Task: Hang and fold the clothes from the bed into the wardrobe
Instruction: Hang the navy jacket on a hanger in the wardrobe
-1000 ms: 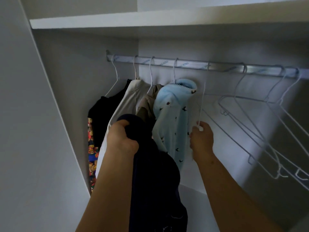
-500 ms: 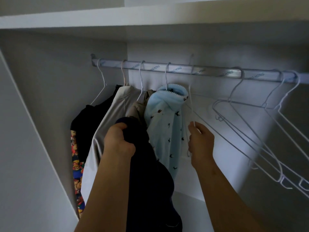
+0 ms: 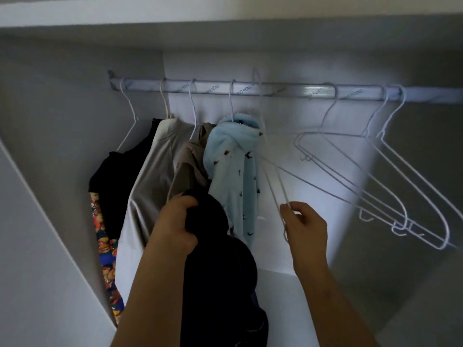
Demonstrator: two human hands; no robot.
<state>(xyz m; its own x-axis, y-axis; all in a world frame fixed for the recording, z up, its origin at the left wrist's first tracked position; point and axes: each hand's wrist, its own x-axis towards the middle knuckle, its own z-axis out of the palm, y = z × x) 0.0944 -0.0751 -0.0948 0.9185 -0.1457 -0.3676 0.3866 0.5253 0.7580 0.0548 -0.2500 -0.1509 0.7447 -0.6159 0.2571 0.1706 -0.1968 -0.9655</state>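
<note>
Inside the wardrobe, my left hand [image 3: 175,224] grips a dark navy garment [image 3: 220,271] that hangs down between my arms. My right hand [image 3: 304,226] pinches the lower end of a white wire hanger [image 3: 273,181], whose hook rises above the silver rail [image 3: 288,90]. Left of that hanger hang a light blue fleece with small dark birds [image 3: 235,171], a brownish garment [image 3: 190,164], a beige garment [image 3: 150,186] and a black garment [image 3: 117,176] over a colourful print.
Three empty white wire hangers [image 3: 390,176] hang on the right part of the rail. A white shelf [image 3: 225,11] spans the top. A white wardrobe side panel [image 3: 45,259] stands at the left; the back wall is grey.
My right hand has tilted the wire hanger and raised it, so its hook now stands above the rail. The camera moved closer and slightly right. My left hand kept its grip on the navy garment.
</note>
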